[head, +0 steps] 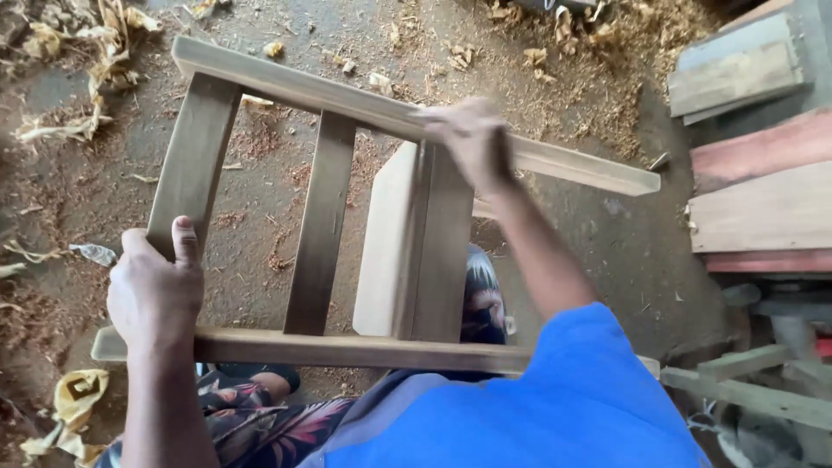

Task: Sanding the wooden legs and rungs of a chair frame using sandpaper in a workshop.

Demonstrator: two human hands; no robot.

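Note:
A wooden frame (322, 227) of two long rails joined by several upright slats lies flat in front of me, above a dusty floor. My left hand (152, 290) grips the near left corner, thumb up along the left slat (192, 165). My right hand (472, 143), blurred, is closed over the far rail (572, 166) where the right slat (442, 251) meets it. A paler board (384, 243) stands just beside that right slat. My blue sleeve (572, 399) and patterned shorts (260, 425) fill the bottom of the view.
Sawdust and curled wood shavings (78, 52) cover the floor. Stacked planks, some reddish (763, 186), lie at the right edge. More timber pieces (754, 390) sit at the lower right. A crumpled yellow scrap (74, 399) lies at the lower left.

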